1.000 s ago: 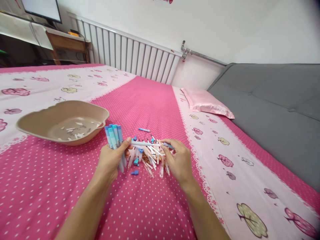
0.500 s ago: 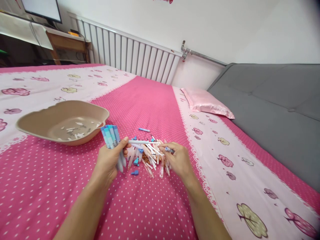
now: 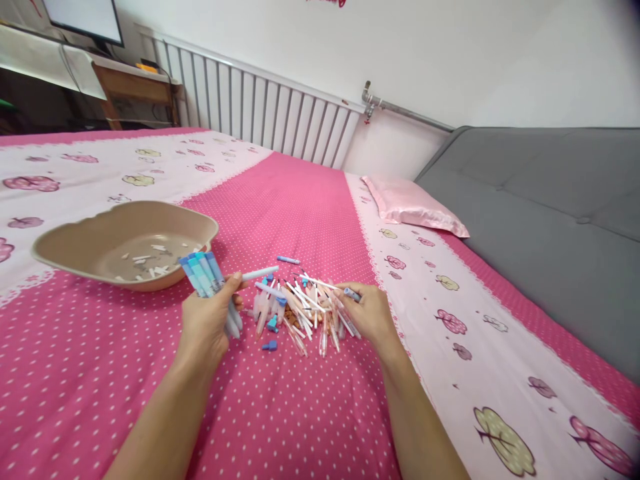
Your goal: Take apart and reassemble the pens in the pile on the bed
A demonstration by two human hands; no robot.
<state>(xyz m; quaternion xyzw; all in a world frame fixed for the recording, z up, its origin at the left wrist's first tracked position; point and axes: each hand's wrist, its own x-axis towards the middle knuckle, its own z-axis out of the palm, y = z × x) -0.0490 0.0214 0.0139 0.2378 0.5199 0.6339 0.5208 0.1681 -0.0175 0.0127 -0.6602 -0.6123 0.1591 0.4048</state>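
Note:
My left hand (image 3: 207, 319) is closed around a bundle of blue pens (image 3: 201, 270). Between its thumb and fingers it also pinches a pale pen barrel (image 3: 261, 273) that points right. My right hand (image 3: 369, 312) is closed on a thin white pen refill (image 3: 324, 283), and a short blue-grey pen part (image 3: 352, 294) sticks out of the same grip. A gap separates the refill from the barrel. Below and between both hands lies a pile of loose pen parts (image 3: 305, 310), with white sticks, clear tubes and small blue pieces (image 3: 270, 345).
Left of the pile, a beige basin (image 3: 125, 220) holds several small white pieces. A single blue pen part (image 3: 289, 259) lies beyond the pile on the pink bedspread (image 3: 280, 413). Farther off are a pink pillow (image 3: 415, 207), a grey headboard (image 3: 540, 207) and a white radiator (image 3: 260, 103).
My hands have moved apart, left hand to the left and right hand to the right. The white refill, earlier lined up with the barrel's end, is now away from it in my right hand.

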